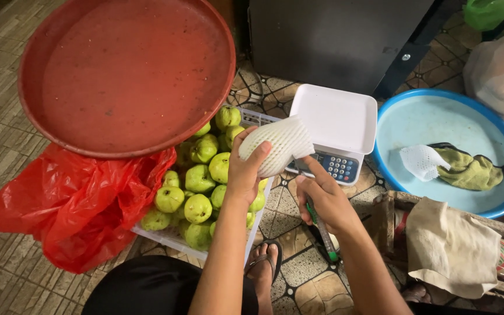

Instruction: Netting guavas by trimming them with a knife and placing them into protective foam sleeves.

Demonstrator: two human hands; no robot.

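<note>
My left hand (243, 175) grips a fruit wrapped in a white foam net sleeve (275, 143), lifted above the crate of green guavas (196, 189). My right hand (325, 198) holds a green-handled knife (321, 230) pointing down, while its forefinger reaches up to the sleeve's lower edge beside the white digital scale (336, 125). Several bare guavas fill the white crate (173, 240) below my left hand.
A big red round tray (126, 73) rests over a red plastic bag (80, 201) at left. A blue basin (415, 119) at right holds a foam net and a green cloth. A beige cloth (450, 248) lies lower right. My sandalled foot (263, 262) is below.
</note>
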